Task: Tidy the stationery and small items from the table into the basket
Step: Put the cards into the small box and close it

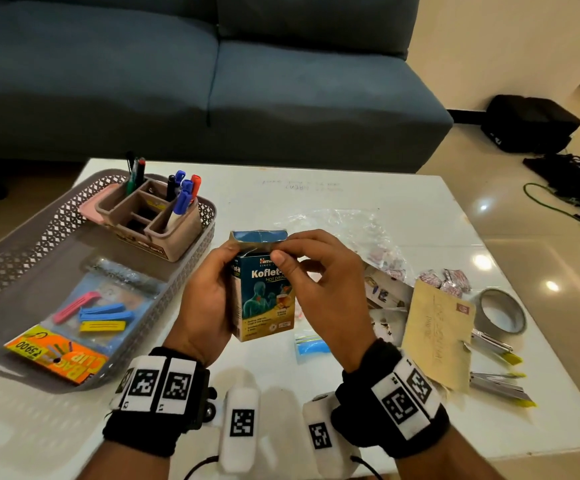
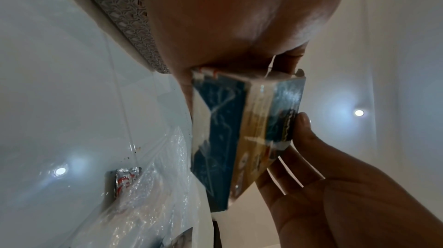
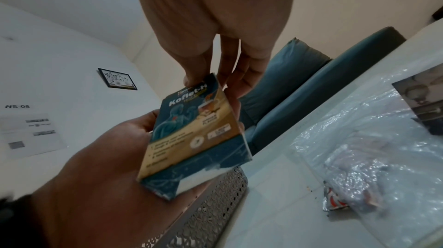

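Kofler-style carton, the Koflet-H box (image 1: pixel 264 296), sits upright above the tabletop (image 1: pixel 333 202), just right of the grey basket (image 1: pixel 191 258). Left hand (image 1: pixel 205 299) wraps its side; right hand (image 1: pixel 323 285) pinches the open top flap. Tape roll (image 1: pixel 501 311) lies well right.

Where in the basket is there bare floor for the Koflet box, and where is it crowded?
Inside the basket, the bare patch lies left of the pen organiser and beyond the bag-clip packet. Its near end is filled by that packet. Both hands, left hand and right hand, hold the Koflet box above the table.
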